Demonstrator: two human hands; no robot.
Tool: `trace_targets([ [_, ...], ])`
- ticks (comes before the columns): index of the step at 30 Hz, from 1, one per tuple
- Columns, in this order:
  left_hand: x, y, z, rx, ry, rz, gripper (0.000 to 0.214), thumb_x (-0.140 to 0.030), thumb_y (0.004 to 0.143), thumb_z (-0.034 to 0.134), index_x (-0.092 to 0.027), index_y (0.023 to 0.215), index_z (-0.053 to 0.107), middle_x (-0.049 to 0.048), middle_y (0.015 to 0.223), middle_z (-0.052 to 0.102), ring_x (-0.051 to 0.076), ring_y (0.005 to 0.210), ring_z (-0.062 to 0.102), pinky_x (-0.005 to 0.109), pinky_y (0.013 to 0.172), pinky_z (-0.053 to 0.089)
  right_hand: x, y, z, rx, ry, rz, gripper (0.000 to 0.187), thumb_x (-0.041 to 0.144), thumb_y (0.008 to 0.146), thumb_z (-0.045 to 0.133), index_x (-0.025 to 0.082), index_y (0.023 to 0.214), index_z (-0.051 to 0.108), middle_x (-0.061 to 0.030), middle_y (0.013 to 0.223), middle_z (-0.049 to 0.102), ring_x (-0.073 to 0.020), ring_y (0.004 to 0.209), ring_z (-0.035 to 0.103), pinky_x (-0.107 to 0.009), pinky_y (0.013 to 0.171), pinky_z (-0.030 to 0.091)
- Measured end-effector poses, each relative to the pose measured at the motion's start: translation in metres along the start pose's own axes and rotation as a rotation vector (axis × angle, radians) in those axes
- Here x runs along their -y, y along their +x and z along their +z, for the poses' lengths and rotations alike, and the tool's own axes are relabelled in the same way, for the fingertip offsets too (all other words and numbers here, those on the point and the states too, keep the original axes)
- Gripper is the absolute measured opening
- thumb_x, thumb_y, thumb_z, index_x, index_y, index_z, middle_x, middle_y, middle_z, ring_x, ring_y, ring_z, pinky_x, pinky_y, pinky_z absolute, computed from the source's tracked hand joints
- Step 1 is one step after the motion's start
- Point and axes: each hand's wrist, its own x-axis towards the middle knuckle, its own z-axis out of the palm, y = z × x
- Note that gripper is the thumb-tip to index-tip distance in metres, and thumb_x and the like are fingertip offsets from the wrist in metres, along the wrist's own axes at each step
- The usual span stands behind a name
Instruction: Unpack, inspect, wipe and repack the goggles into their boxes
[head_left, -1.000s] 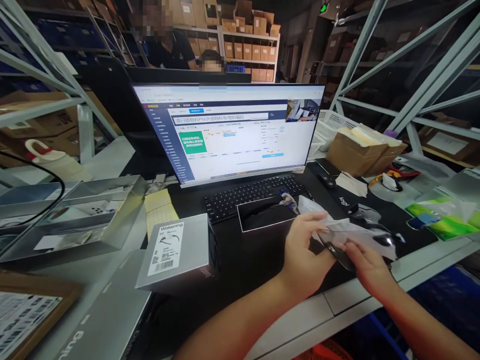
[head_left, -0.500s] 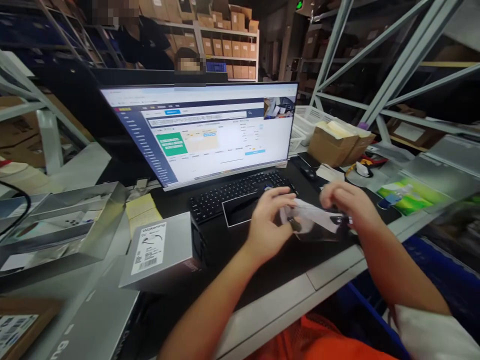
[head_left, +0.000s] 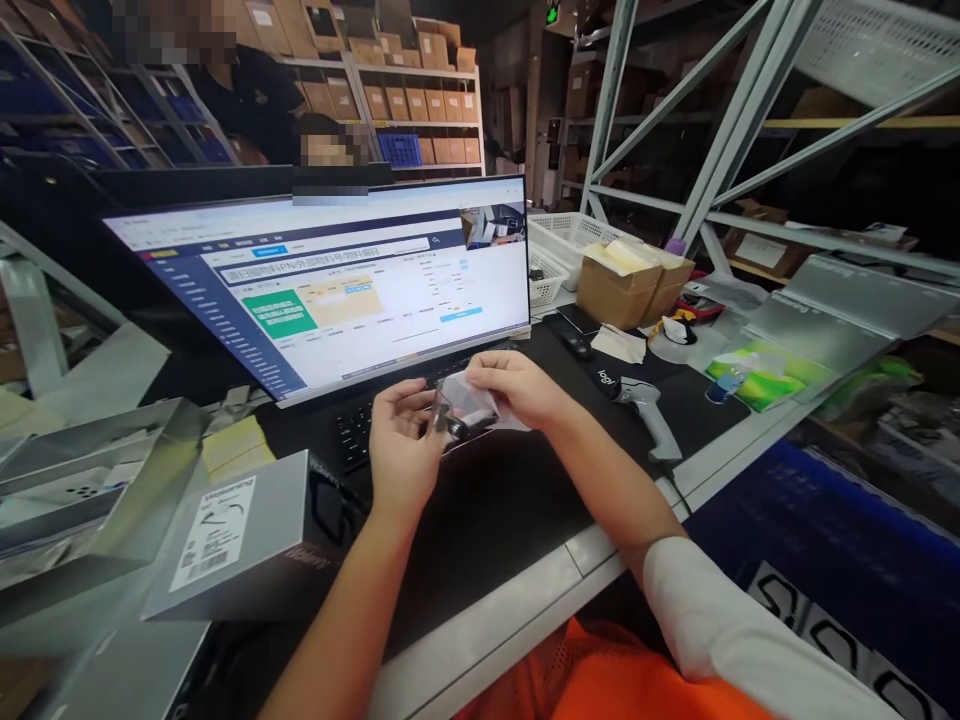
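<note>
Above the dark desk mat, my left hand [head_left: 409,440] grips the left side of a small clear plastic bag [head_left: 461,398] with its thumb and fingers. A small black part [head_left: 469,430] shows in the bag's lower portion; its exact kind is hard to make out. My right hand [head_left: 517,388] pinches the bag's upper right side between thumb and fingertips. Just behind the hands lies a black keyboard [head_left: 352,435], partly hidden. A grey barcode scanner [head_left: 651,415] rests on the mat to the right of my right hand.
A lit monitor [head_left: 337,300] stands behind the keyboard. On the left are a grey product box [head_left: 240,540], yellow paper slips [head_left: 236,448] and an open grey box [head_left: 90,490]. Right of the monitor sit a mouse [head_left: 576,345], a cardboard box [head_left: 619,290] and white baskets [head_left: 577,235].
My view has turned right. My right hand has come in closer to my left and now pinches the bag. The scanner, hidden before behind my right hand, is in plain view.
</note>
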Motion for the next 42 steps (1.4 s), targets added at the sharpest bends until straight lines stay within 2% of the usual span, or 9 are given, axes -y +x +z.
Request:
trace_targets([
  [3,0.002,0.001,-0.005,-0.100,0.365,0.357,0.021,-0.026,0.081,0.078,-0.020,0.092,0.061,0.0027,0.093,0.060,0.015,0.083,0.060,0.030,0.076,0.051,-0.011,0.004,0.002,-0.144,0.153,-0.010,0.043,0.051,0.071,0.079,0.019,0.063,0.052,0.0071,0.053,0.045,-0.0072,0.047,0.038,-0.021,0.048,0.032],
  [7,-0.011,0.003,-0.013,0.199,0.628,0.642,0.016,-0.016,0.089,0.068,-0.021,0.103,0.068,0.0007,0.079,0.059,0.015,0.071,0.056,0.031,0.069,0.047,-0.005,-0.001,-0.002,-0.109,0.232,0.088,0.041,0.046,0.067,0.082,0.019,0.061,0.052,0.0066,0.051,0.046,-0.0073,0.047,0.038,-0.021,0.047,0.033],
  [12,-0.037,0.009,-0.025,0.446,0.733,0.556,0.011,-0.017,0.095,0.062,-0.020,0.099,0.072,0.0019,0.078,0.062,0.016,0.072,0.057,0.031,0.068,0.044,-0.002,-0.006,-0.009,-0.093,0.240,0.099,0.040,0.045,0.074,0.078,0.019,0.062,0.050,0.0065,0.053,0.044,-0.0076,0.048,0.038,-0.022,0.049,0.032],
  [20,-0.064,0.010,-0.043,0.542,0.897,0.471,0.016,-0.022,0.098,0.057,-0.020,0.095,0.072,0.0023,0.080,0.065,0.017,0.071,0.056,0.034,0.067,0.040,-0.016,-0.002,-0.006,-0.024,-0.162,0.084,0.027,0.035,0.073,0.066,0.019,0.059,0.050,0.0065,0.054,0.040,-0.0077,0.052,0.032,-0.024,0.050,0.022],
  [28,-0.075,0.006,-0.043,0.513,0.980,0.508,0.014,-0.021,0.099,0.054,-0.019,0.091,0.066,0.0020,0.081,0.063,0.018,0.073,0.056,0.035,0.068,0.037,-0.021,-0.004,-0.003,-0.079,-0.319,-0.035,0.036,0.042,0.084,0.063,0.019,0.061,0.049,0.0053,0.058,0.040,-0.0091,0.057,0.033,-0.024,0.055,0.025],
  [35,-0.077,0.004,-0.042,0.362,0.861,0.492,0.010,-0.020,0.098,0.056,-0.020,0.091,0.063,0.0037,0.087,0.062,0.018,0.078,0.057,0.034,0.070,0.043,-0.011,-0.009,-0.012,-0.035,-0.141,-0.088,0.046,0.061,0.088,0.064,0.020,0.069,0.053,0.0039,0.060,0.045,-0.0112,0.056,0.039,-0.025,0.057,0.033],
  [37,-0.073,0.002,-0.037,0.227,0.745,0.495,0.008,-0.017,0.097,0.057,-0.019,0.092,0.064,0.0045,0.093,0.063,0.018,0.086,0.061,0.033,0.076,0.047,-0.009,-0.009,-0.015,0.008,-0.121,-0.172,0.055,0.075,0.081,0.065,0.021,0.091,0.063,-0.0027,0.083,0.061,-0.0168,0.078,0.056,-0.029,0.074,0.045],
  [39,-0.067,0.000,-0.030,0.139,0.634,0.512,0.008,-0.015,0.096,0.058,-0.020,0.094,0.065,0.0041,0.095,0.066,0.018,0.088,0.063,0.033,0.079,0.050,-0.010,-0.009,-0.015,0.175,-0.244,-0.146,0.076,0.078,0.065,0.078,0.022,0.115,0.064,-0.0083,0.115,0.063,-0.0242,0.110,0.057,-0.034,0.096,0.045],
  [42,-0.058,-0.001,-0.021,0.213,0.525,0.528,0.012,-0.013,0.095,0.059,-0.021,0.097,0.068,0.0039,0.096,0.068,0.018,0.090,0.066,0.033,0.081,0.053,-0.019,-0.009,-0.003,0.463,-0.384,0.016,0.074,0.068,0.063,0.085,0.020,0.114,0.065,-0.0069,0.113,0.065,-0.0247,0.107,0.058,-0.035,0.095,0.046],
])
